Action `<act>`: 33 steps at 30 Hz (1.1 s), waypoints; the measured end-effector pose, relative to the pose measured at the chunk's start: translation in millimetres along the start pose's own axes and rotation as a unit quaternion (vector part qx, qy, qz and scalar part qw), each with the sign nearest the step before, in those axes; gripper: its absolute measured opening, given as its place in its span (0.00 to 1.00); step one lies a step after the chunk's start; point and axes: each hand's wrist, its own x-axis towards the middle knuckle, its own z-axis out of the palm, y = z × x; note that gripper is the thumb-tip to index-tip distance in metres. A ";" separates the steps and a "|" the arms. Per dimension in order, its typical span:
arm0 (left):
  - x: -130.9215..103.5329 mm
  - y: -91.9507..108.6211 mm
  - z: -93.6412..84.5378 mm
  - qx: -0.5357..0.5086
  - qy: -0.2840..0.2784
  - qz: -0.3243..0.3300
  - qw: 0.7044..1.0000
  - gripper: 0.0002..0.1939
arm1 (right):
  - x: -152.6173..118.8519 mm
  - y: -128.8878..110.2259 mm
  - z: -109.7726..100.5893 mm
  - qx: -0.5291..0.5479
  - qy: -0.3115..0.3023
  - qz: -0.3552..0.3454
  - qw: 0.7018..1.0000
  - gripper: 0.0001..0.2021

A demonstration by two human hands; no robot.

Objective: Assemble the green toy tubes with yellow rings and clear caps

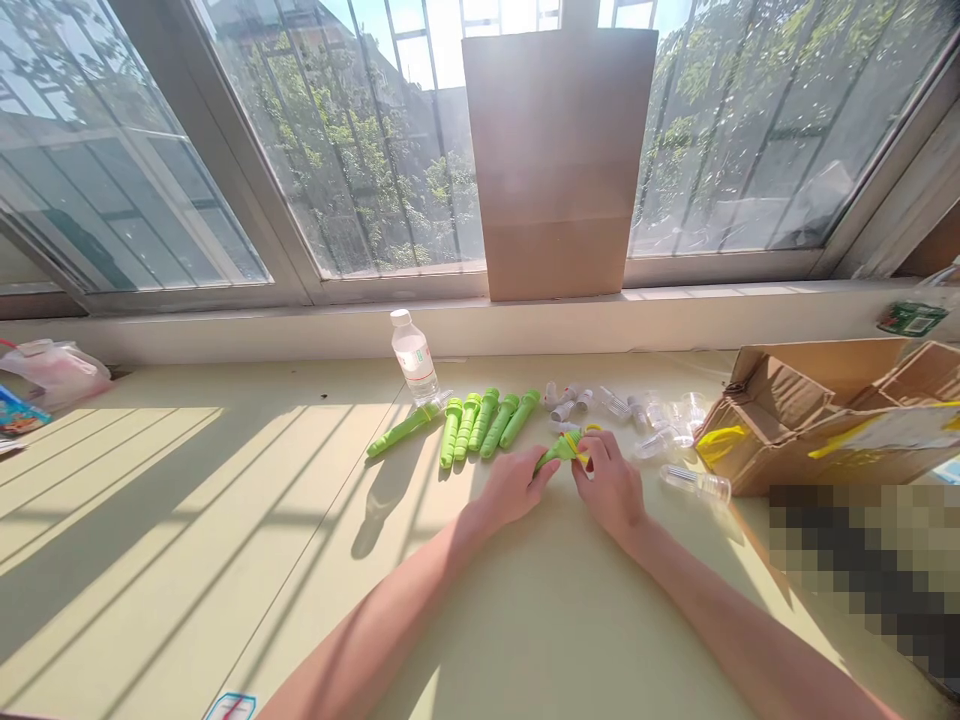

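Two hands of mine meet over one green tube [556,452], held just above or on the table [525,610]; I cannot tell which. In the head view, my left hand [517,485] has thumb and fingers clamped on its near left end, probably to steady it. My right hand [611,485] has thumb and fingertips drawn together at the far right end, by a yellow band [574,446]; the finer grip is hidden.

Five green tubes [486,425] lie side by side to the far left, perhaps ranked so for easy counting and reach. One more, the stray [401,433], lies aslant left of them, near the foot of the bottle [414,358]. Clear tubes [696,485] lie scattered far right, beside the box [780,455], loose as if tipped out. Cardboard [556,170] stands against the window, likely to shade me from the sun.
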 end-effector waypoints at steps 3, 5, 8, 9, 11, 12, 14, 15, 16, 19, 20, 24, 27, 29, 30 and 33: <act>-0.1 1.0 -1.6 -0.010 -0.007 -0.002 1.000 0.19 | -0.1 -0.1 0.4 -0.004 -0.007 0.004 1.000 0.05; 0.2 2.1 -2.8 -0.024 -0.011 -0.008 1.000 0.19 | -0.4 0.0 0.5 -0.006 -0.008 0.002 1.000 0.05; 0.8 4.3 -4.4 -0.055 -0.012 -0.031 0.998 0.16 | -0.9 0.5 0.2 -0.008 0.000 -0.010 1.000 0.04; 0.9 5.0 -4.7 -0.068 -0.009 -0.042 0.997 0.15 | -1.1 0.7 0.1 -0.010 0.004 -0.015 1.000 0.04; 0.8 6.3 -5.0 -0.094 -0.001 -0.065 0.993 0.14 | -1.2 1.1 -0.3 -0.013 0.013 -0.026 1.000 0.04; 0.6 6.8 -4.9 -0.105 0.003 -0.074 0.992 0.15 | -1.2 1.2 -0.5 -0.015 0.016 -0.030 0.999 0.04; 0.1 7.3 -4.7 -0.128 0.007 -0.085 0.988 0.14 | -1.0 1.2 -0.8 -0.017 0.020 -0.034 0.999 0.04; -0.2 7.3 -4.6 -0.138 0.006 -0.089 0.986 0.12 | -0.9 1.1 -0.9 -0.017 0.021 -0.035 0.999 0.04; -0.5 7.2 -4.5 -0.147 0.003 -0.092 0.985 0.11 | -0.7 0.9 -1.0 -0.016 0.021 -0.035 0.999 0.04; -0.8 6.5 -4.3 -0.166 0.006 -0.084 0.983 0.10 | -0.3 0.2 -0.8 -0.013 0.022 -0.034 0.999 0.04; -0.7 6.3 -4.2 -0.168 0.010 -0.073 0.983 0.10 | -0.3 0.0 -0.7 -0.012 0.023 -0.034 0.999 0.04; 0.5 5.3 -4.2 -0.160 0.016 -0.039 0.986 0.13 | -0.6 -0.1 -0.2 -0.012 0.024 -0.033 0.999 0.03; 1.5 4.9 -5.1 -0.159 0.005 -0.029 0.987 0.16 | -0.6 0.3 0.1 -0.014 0.018 -0.029 0.999 0.03; 1.9 5.0 -6.2 -0.161 -0.001 -0.026 0.987 0.17 | -0.5 0.5 0.3 -0.013 0.016 -0.031 0.999 0.03; 1.9 5.2 -6.8 -0.164 -0.004 -0.026 0.986 0.18 | -0.4 0.5 0.4 -0.013 0.016 -0.032 0.999 0.03; 1.7 7.2 -9.1 -0.187 -0.023 -0.037 0.981 0.18 | -0.2 0.3 0.8 -0.012 0.009 -0.028 1.000 0.03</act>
